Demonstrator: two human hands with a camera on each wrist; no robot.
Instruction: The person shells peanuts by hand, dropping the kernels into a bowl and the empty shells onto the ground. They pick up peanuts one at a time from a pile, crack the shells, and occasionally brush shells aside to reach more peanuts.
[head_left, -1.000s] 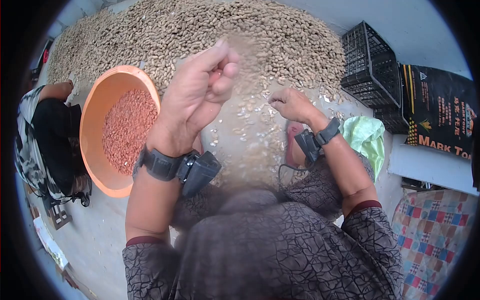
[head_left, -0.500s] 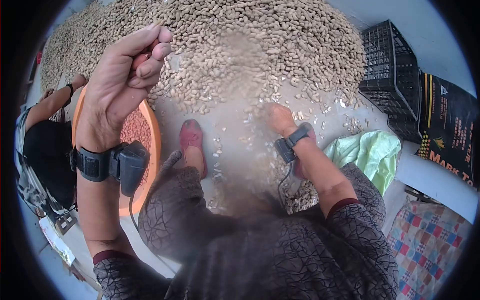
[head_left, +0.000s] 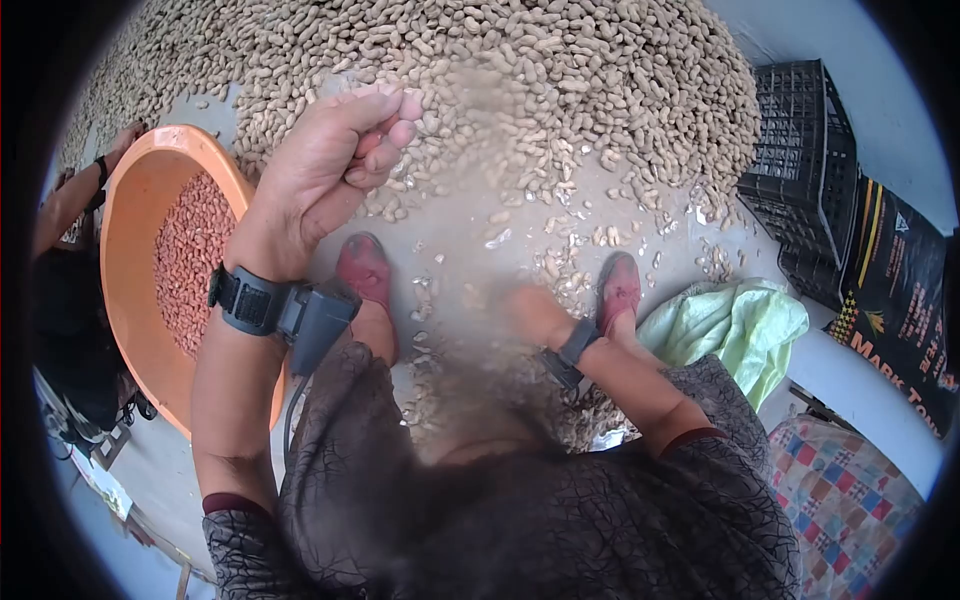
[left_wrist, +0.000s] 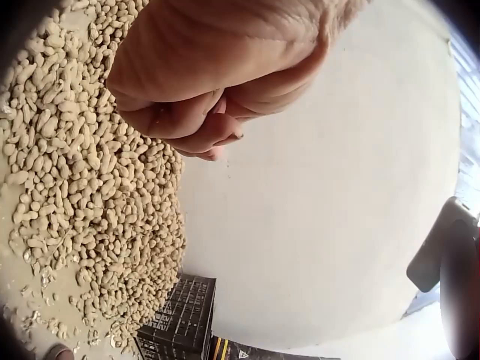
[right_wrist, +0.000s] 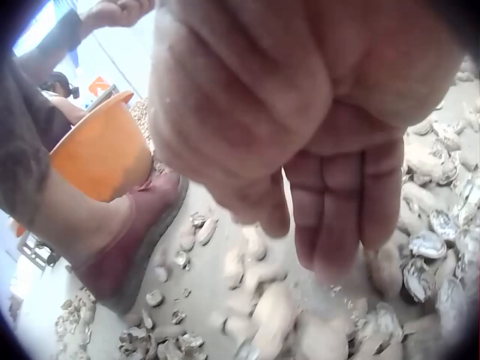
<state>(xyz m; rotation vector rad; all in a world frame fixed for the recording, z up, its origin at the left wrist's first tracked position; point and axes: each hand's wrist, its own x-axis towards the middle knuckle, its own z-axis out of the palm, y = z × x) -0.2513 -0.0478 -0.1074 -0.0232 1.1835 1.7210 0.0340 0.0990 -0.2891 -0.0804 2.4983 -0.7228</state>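
My left hand (head_left: 325, 165) is raised beside the orange basin, its fingers curled up against the thumb. Reddish peanut kernels (head_left: 368, 147) show partly between those fingers, mostly hidden by them. Low between the shoes is my right hand (head_left: 540, 318), blurred in the head view. The right wrist view shows its fingers straight and pointing down, just over loose peanuts (right_wrist: 274, 319) and split shells (right_wrist: 427, 246) on the floor. Shelled red kernels (head_left: 190, 260) lie inside the basin (head_left: 125, 270). A broad heap of unshelled peanuts (head_left: 620, 100) spreads ahead of both hands.
Black plastic crates (head_left: 800, 150) stand right of the heap, with a black printed sack (head_left: 895, 300) by them. A pale green bag (head_left: 735, 325) lies beside the right leg. Another person's arm (head_left: 75, 205) reaches in behind the basin. Red shoes (head_left: 365, 268) rest on the floor.
The left hand swung left and up over the basin, kernels showing in its fingers, then came back right and lower. The right hand moved down and toward the body. The head view has shifted.
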